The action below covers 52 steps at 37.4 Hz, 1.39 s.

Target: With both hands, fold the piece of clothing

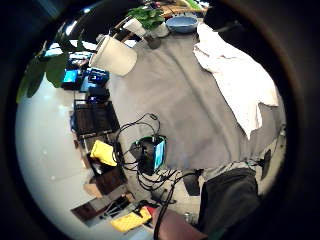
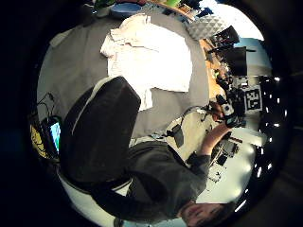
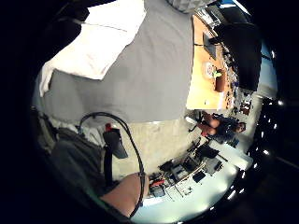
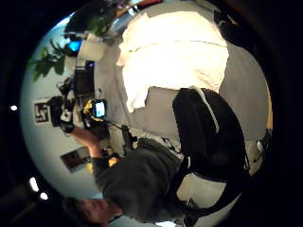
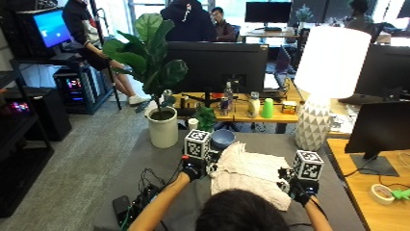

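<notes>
A white piece of clothing lies crumpled on the grey table in front of me, partly hidden by my head. My left hand hovers beside its left edge and my right hand beside its right edge, both apart from the cloth and holding nothing. The palm views show the clothing spread on the table from a distance, with no fingers across them. The right hand shows raised in the left thumb side palm view, and the left hand in the right thumb side palm view.
A blue bowl and a small plant stand just beyond the clothing. A large potted plant sits at the table's far left, a white lamp at the far right. A black chair back is behind me.
</notes>
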Available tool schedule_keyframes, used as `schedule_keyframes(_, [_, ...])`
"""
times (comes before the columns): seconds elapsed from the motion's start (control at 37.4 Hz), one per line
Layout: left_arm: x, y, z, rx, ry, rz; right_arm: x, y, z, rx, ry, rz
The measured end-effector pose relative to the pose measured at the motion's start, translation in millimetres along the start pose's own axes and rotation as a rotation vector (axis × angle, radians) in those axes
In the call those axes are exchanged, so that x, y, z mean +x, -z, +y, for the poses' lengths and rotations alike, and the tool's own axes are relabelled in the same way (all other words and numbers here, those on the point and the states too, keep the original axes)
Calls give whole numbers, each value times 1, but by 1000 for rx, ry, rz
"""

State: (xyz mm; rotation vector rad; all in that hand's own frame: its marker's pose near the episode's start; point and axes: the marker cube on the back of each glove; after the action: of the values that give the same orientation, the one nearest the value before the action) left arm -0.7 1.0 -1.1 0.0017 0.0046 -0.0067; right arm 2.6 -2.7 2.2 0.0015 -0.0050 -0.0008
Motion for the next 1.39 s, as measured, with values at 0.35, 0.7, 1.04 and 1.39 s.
schedule_keyframes(0.35, [4, -20, 3, -21, -11, 1, 9, 3, -7, 10, -12, -13])
schedule_keyframes(0.7, [25, -68, -7, -66, -101, 16, 6, -18, -21, 1, 8, 19])
schedule_keyframes(1.04, [80, -175, -3, -231, -278, -19, 16, -136, -60, -171, -21, 113])
schedule_keyframes(1.39, [64, -207, -81, 198, -138, -313, 8, -151, -78, 151, -12, 185])
